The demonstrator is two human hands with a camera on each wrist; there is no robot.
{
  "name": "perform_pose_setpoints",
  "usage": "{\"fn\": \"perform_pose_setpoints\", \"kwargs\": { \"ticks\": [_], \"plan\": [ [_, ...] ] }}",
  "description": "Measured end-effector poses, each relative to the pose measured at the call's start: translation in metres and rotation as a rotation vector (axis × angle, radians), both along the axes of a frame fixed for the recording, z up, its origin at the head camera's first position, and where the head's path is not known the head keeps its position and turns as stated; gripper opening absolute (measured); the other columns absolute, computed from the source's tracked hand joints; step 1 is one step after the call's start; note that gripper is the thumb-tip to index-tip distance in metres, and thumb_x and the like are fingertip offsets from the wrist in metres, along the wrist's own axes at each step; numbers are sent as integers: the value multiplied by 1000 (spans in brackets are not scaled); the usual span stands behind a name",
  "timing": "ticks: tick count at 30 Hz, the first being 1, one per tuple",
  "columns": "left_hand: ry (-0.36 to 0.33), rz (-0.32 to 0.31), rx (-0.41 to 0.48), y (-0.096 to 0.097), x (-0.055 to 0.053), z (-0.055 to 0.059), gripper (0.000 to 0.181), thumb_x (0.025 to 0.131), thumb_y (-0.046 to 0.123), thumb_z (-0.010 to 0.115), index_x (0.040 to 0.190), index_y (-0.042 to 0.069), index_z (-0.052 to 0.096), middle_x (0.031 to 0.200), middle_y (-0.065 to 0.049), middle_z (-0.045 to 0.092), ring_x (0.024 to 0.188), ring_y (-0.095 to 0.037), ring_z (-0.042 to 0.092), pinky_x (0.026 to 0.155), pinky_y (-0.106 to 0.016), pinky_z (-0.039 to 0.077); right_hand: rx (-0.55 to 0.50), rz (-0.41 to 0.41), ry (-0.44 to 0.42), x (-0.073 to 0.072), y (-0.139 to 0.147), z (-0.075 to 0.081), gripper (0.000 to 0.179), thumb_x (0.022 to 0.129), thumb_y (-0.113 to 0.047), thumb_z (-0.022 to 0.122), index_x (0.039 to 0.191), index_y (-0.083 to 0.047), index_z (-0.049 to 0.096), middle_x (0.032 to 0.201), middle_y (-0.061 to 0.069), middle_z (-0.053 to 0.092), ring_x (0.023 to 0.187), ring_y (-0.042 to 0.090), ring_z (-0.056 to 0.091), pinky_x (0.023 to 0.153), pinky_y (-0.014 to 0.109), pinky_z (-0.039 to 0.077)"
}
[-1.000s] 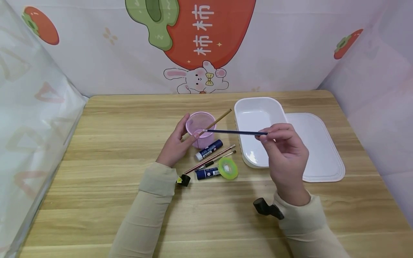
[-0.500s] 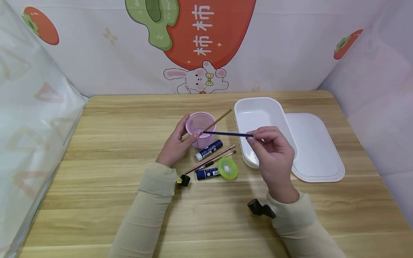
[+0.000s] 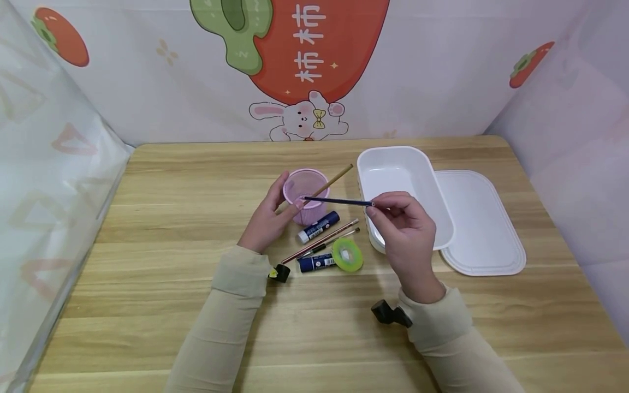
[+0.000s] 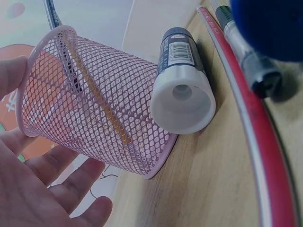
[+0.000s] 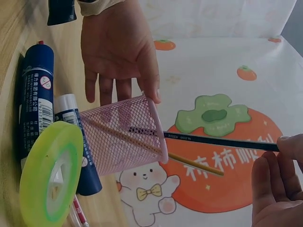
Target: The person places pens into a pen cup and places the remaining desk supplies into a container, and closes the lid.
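My left hand (image 3: 265,224) holds a pink mesh pen cup (image 3: 310,215) by its rim, the thumb at the front edge and the fingers round the far side. A yellow-brown pencil (image 3: 340,175) leans inside the cup, its upper end sticking out past the rim. Between thumb and fingertips of my right hand (image 3: 410,234) is the end of a dark pencil (image 3: 344,201). In the right wrist view, the other end of the dark pencil (image 5: 213,140) passes through the cup's mouth and shows through the mesh.
Before the cup lie a glue stick (image 3: 318,227), a reddish pencil (image 3: 321,240), a black pen (image 3: 319,249), another glue stick (image 3: 314,263) and a green tape roll (image 3: 347,255). A white tub (image 3: 444,232) stands at right, beside its flat white lid (image 3: 486,229).
My right hand has moved left with the dark pencil, whose far end has gone from over the rim into the cup. My left hand and the cup stay in place.
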State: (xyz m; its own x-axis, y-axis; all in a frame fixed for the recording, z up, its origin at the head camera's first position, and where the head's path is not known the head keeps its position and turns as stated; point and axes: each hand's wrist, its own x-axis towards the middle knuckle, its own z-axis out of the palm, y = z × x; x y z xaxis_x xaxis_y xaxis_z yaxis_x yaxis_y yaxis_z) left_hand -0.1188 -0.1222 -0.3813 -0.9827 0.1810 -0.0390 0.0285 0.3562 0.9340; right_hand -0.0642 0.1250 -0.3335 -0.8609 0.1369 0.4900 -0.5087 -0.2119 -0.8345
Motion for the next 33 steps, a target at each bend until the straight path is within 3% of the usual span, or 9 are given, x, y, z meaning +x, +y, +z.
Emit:
{"fn": "perform_pose_setpoints", "kwargs": {
  "ticks": [8, 16, 20, 23, 26, 29, 33],
  "plan": [
    [-10, 2, -2, 0, 0, -1, 71, 88, 42, 61, 144, 46, 18, 146, 7, 35, 131, -17, 36, 108, -52, 21, 84, -35, -59, -4, -4, -6, 17, 77, 15, 66, 92, 13, 60, 93, 20, 58, 86, 25, 59, 76, 27, 53],
    [-12, -2, 17, 1, 0, -2, 74, 88, 38, 61, 148, 36, 18, 147, 7, 34, 131, -17, 36, 108, -52, 23, 115, -39, -94, -7, -7, -8, 15, 79, 6, 68, 93, 9, 61, 94, 18, 59, 87, 26, 59, 78, 28, 52],
    [-20, -13, 21, 4, 4, 12, 73, 90, 32, 60, 149, 31, 17, 147, 0, 34, 132, -23, 36, 108, -53, 22, 124, -48, -107, -8, -10, -7, 16, 80, 3, 69, 93, 8, 62, 95, 17, 60, 87, 25, 59, 78, 27, 52],
    [-21, -15, 17, 3, 4, 11, 72, 91, 31, 60, 148, 34, 17, 147, -2, 35, 132, -23, 36, 108, -53, 22, 114, -33, -111, -9, -13, -8, 16, 80, 4, 69, 93, 8, 62, 95, 17, 60, 87, 24, 60, 78, 27, 52],
    [-9, -7, 9, 0, -1, -2, 72, 89, 36, 61, 146, 41, 17, 146, 4, 36, 131, -18, 37, 108, -52, 23, 116, -26, -100, -10, -15, -8, 15, 79, 5, 69, 92, 8, 62, 93, 17, 60, 87, 24, 60, 77, 27, 52],
    [-16, -14, 21, 1, 2, 4, 73, 89, 35, 61, 147, 36, 17, 147, 1, 35, 132, -21, 36, 108, -51, 23, 129, -33, -88, -10, -14, -10, 14, 80, 5, 68, 92, 8, 62, 91, 18, 60, 85, 25, 61, 76, 27, 52],
    [-20, -29, 38, 3, 8, 21, 73, 91, 29, 61, 149, 26, 17, 148, -7, 33, 132, -29, 35, 108, -54, 21, 154, -39, -121, -11, -12, -10, 13, 80, 5, 68, 91, 9, 62, 90, 16, 61, 84, 23, 61, 74, 25, 52]
  ]
}}
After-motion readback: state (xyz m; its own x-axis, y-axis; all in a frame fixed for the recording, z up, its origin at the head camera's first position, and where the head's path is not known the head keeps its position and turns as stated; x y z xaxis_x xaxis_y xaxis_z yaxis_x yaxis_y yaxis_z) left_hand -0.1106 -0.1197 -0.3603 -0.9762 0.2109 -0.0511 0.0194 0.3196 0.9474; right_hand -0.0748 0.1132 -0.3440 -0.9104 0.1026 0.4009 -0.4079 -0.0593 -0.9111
